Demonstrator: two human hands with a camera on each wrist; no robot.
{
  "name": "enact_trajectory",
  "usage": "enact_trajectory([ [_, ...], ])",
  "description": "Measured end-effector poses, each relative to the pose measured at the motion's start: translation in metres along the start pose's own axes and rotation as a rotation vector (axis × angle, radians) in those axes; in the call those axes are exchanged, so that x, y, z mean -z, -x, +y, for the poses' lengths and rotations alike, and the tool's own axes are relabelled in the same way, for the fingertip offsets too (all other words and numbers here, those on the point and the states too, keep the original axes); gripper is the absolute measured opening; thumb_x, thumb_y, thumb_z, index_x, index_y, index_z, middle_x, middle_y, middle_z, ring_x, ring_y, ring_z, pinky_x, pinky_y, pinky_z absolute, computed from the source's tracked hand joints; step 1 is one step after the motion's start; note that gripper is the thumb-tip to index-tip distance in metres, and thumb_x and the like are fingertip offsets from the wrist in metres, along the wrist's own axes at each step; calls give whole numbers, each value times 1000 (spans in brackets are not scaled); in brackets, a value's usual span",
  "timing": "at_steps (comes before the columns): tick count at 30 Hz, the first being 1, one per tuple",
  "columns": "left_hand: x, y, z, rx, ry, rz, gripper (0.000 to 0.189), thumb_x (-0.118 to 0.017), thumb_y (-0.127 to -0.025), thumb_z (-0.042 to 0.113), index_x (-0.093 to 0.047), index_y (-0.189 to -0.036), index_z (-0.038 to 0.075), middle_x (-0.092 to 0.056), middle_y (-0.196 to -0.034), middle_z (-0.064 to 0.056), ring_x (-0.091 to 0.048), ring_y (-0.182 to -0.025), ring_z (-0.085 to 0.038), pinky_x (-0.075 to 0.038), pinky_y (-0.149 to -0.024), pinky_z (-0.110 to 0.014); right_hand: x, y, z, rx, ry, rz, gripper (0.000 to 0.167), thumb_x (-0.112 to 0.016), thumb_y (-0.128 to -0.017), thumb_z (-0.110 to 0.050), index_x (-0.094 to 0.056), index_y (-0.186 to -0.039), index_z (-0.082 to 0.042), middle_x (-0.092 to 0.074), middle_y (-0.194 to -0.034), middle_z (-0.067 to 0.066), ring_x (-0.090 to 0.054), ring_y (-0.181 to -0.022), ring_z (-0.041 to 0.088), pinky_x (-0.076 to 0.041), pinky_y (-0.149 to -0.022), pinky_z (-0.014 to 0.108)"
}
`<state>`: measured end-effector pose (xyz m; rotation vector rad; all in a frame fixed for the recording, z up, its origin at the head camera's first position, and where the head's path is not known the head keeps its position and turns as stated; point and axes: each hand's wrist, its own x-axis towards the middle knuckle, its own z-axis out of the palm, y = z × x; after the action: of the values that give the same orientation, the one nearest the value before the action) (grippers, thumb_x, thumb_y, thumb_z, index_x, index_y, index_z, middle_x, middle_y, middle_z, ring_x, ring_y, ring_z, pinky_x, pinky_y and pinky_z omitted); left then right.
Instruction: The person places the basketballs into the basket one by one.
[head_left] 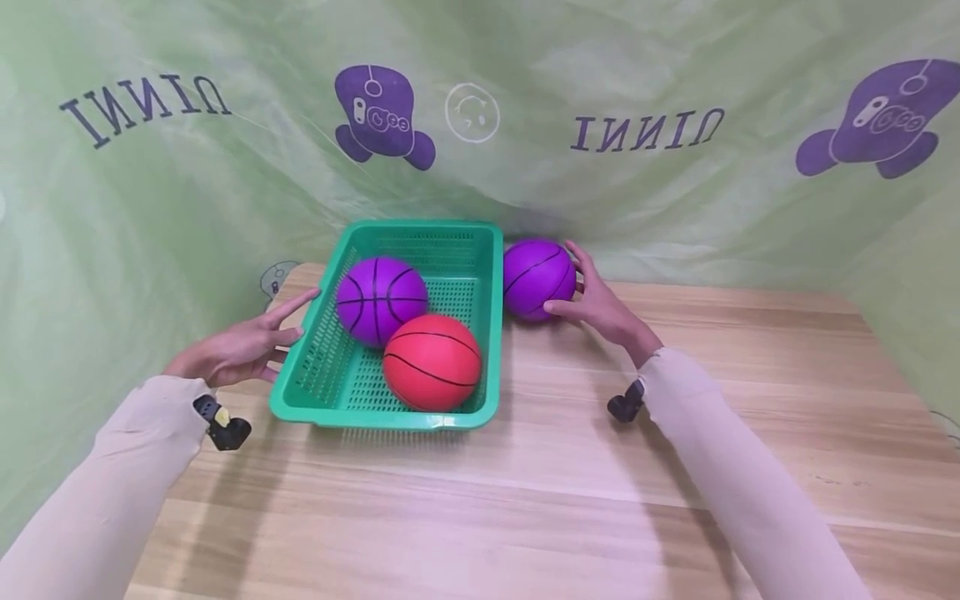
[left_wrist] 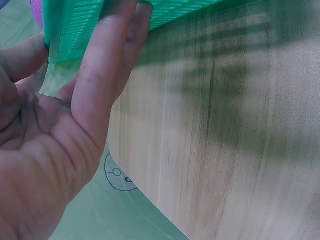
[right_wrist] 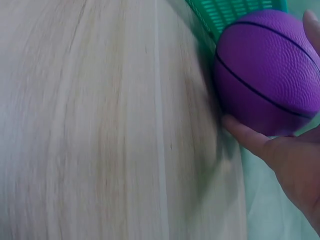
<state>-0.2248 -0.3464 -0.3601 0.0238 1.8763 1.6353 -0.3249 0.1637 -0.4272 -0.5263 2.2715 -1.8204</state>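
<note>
A green plastic basket [head_left: 491, 367] with perforated walls stands on the wooden table. Inside it a purple basketball [head_left: 381, 300] touches a red basketball [head_left: 432, 363]. My left hand [head_left: 243, 348] is at the basket's left side, its extended fingers touching the outer wall and rim. In the left wrist view, straight fingers [left_wrist: 100, 70] lie against the green wall. Right of the basket, a second purple basketball [head_left: 536, 279] rests close against its wall. My right hand [head_left: 603, 312] holds this ball from the right, thumb on the near side and fingers on the far side, partly hidden by the ball.
A green sheet [head_left: 525, 183] with purple prints hangs behind and beside the wooden table [head_left: 487, 508]. The table's back edge runs just behind the basket and the ball, and its left corner lies near my left hand. Black wrist mounts [head_left: 626, 402] hang from both sleeves.
</note>
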Motion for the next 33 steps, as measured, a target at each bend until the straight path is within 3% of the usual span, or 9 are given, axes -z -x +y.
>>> enact_trajectory([
  [10,-1,1,0,10,14,27,71,-37,-111,16,8,-158,44,-32,-148,-32,-62,-113,-39,-51,-90,-61,-17,-16,4,-20,-29,101,107,-82,-83,-16,-10,-161,-31,-16,-159,18,-39,-134,44,-41,-108,53],
  [18,-2,0,1,13,26,31,71,-36,-111,16,7,-159,44,-35,-146,-29,-62,-113,-38,-51,-91,-61,-26,-18,8,24,56,215,106,-85,-81,-20,-16,-160,-29,-23,-157,17,-41,-132,43,-44,-104,56],
  [26,1,2,-1,15,62,30,73,-34,-110,8,4,-159,45,-23,-153,-30,-61,-114,-41,-50,-90,-62,-19,-12,-2,110,311,258,103,-90,-74,-21,-29,-157,-27,-31,-148,21,-44,-128,43,-48,-98,60],
  [33,-2,2,2,21,21,34,74,-33,-109,6,7,-159,43,-23,-153,-32,-63,-112,-38,-52,-89,-60,-1,3,-20,137,413,225,103,-91,-73,-23,-31,-157,-25,-32,-147,23,-44,-127,45,-47,-97,64],
])
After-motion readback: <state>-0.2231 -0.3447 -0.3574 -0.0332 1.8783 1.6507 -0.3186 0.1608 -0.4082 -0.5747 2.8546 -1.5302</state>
